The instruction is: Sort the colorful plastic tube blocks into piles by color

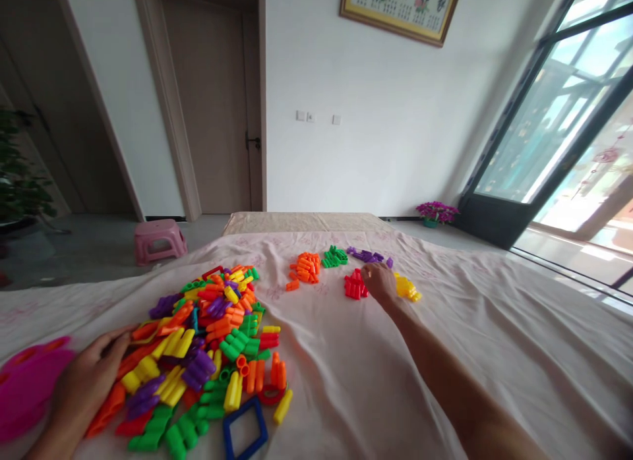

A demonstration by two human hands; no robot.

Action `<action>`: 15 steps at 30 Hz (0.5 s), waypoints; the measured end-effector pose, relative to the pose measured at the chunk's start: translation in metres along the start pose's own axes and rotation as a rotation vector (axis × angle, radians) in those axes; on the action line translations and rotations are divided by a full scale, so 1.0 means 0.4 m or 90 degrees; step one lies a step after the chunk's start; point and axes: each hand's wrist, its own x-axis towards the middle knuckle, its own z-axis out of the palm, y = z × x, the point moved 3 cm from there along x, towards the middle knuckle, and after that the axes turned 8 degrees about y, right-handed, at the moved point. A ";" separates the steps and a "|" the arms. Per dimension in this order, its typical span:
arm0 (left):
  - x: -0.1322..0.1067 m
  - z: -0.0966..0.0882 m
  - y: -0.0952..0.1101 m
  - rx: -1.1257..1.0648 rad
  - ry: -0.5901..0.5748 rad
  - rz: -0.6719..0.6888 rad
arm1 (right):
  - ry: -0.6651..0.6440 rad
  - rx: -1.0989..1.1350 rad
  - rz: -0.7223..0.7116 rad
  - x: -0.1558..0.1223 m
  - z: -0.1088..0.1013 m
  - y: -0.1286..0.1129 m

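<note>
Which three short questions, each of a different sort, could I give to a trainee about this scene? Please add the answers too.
1. True or false: the left hand is at the side of the large mixed pile, away from the small single-colour groups.

2. What outline does the blue frame have?
A) Circle
B) Diamond
C) Triangle

3. Fill in: in this view, the right hand appears between the red group and ____.

Key:
1: true
2: B
3: the yellow group
</note>
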 end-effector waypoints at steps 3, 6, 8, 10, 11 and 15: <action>-0.008 -0.009 0.019 -0.013 0.002 -0.005 | -0.050 0.256 -0.120 -0.077 0.012 -0.156; -0.012 -0.016 0.031 -0.002 0.002 -0.021 | -0.143 0.449 -0.257 -0.173 0.014 -0.329; -0.015 -0.020 0.039 0.005 -0.011 -0.036 | -0.187 0.467 -0.341 -0.231 0.008 -0.424; -0.019 -0.024 0.049 0.003 -0.025 -0.042 | -0.221 0.419 -0.412 -0.273 0.003 -0.492; -0.020 -0.026 0.052 0.000 -0.029 -0.043 | -0.235 0.385 -0.437 -0.288 0.004 -0.515; -0.018 -0.022 0.045 0.012 -0.026 -0.037 | -0.260 0.334 -0.440 -0.314 0.025 -0.542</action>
